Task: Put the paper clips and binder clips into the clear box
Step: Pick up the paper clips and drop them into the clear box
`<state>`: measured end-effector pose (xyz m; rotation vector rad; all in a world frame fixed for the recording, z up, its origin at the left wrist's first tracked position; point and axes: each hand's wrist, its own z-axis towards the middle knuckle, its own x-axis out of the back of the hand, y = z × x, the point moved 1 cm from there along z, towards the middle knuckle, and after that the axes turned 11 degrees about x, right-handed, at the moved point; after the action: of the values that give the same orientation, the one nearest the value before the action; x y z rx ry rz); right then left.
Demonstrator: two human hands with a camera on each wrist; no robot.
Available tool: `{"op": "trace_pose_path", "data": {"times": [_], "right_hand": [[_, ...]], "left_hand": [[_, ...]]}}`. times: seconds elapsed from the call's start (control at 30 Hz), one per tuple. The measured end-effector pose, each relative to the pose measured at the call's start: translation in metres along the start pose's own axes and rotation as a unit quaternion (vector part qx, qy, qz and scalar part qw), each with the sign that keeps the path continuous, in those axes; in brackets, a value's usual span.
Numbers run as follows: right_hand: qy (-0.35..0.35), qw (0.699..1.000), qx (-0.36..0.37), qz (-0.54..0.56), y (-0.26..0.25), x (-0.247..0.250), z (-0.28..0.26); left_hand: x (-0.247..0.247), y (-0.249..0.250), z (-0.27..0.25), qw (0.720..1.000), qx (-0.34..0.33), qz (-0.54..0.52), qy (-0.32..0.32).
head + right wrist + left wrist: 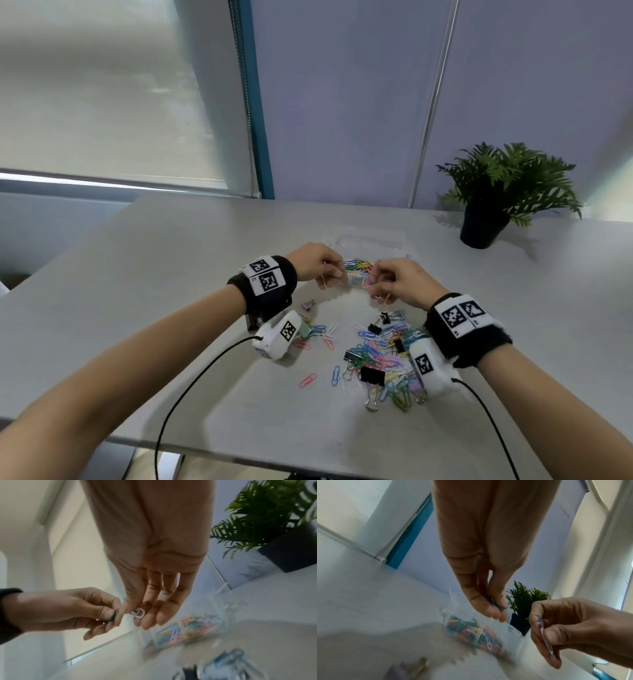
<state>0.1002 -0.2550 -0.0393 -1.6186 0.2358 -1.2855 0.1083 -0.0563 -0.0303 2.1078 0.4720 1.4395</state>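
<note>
A clear box (370,244) stands at the middle of the table, partly filled with coloured paper clips (358,268). My left hand (320,265) hovers at its near left side and pinches blue and green paper clips (498,606). Just to the right, my right hand (394,281) pinches white and pink paper clips (138,613) between thumb and fingers. In front of the hands lies a loose pile of paper clips (383,356) mixed with black binder clips (372,376). A few clips (320,330) lie under my left wrist.
A potted green plant (493,195) stands at the back right of the grey table (171,274). A purple binder clip (308,304) lies near the left wrist. Black cables run from both wrist cameras over the table's front edge.
</note>
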Motion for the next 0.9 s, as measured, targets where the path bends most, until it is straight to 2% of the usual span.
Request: {"op": "trace_pose_path", "data": {"times": [0.17, 0.27, 0.33, 0.4, 0.5, 0.53, 0.63, 0.7, 0.77, 0.9], "right_hand": [[0.156, 0.988, -0.001, -0.011, 0.009, 0.026, 0.033], [0.18, 0.981, -0.005, -0.077, 0.016, 0.027, 0.053], [0.142, 0.978, -0.021, -0.154, 0.016, 0.024, 0.057], [0.085, 0.966, -0.019, -0.243, 0.012, 0.019, 0.051], [0.008, 0.951, 0.044, -0.306, -0.007, 0.005, 0.031], [-0.033, 0.948, 0.067, -0.308, -0.012, -0.003, 0.024], [-0.183, 0.933, 0.081, -0.299, -0.022, -0.03, 0.008], [-0.247, 0.917, 0.068, -0.305, -0.025, -0.049, 0.006], [-0.267, 0.911, 0.075, -0.305, -0.027, -0.065, 0.009], [-0.243, 0.913, 0.087, -0.317, -0.032, -0.082, 0.017]], "left_hand": [[0.016, 0.024, 0.033, 0.996, -0.005, -0.002, 0.086], [0.016, 0.035, 0.044, 0.996, 0.014, 0.015, 0.086], [0.014, 0.039, 0.044, 0.996, 0.027, 0.062, 0.049], [0.013, 0.036, 0.036, 0.99, 0.01, 0.13, 0.046], [0.01, 0.019, 0.01, 0.977, -0.043, 0.192, 0.081], [0.007, 0.011, -0.001, 0.974, -0.051, 0.207, 0.074], [-0.008, -0.014, -0.039, 0.962, -0.043, 0.27, -0.018], [-0.018, -0.029, -0.055, 0.945, -0.033, 0.319, -0.066], [-0.025, -0.039, -0.061, 0.939, -0.025, 0.337, -0.058], [-0.026, -0.045, -0.063, 0.948, -0.053, 0.315, -0.007]]}}
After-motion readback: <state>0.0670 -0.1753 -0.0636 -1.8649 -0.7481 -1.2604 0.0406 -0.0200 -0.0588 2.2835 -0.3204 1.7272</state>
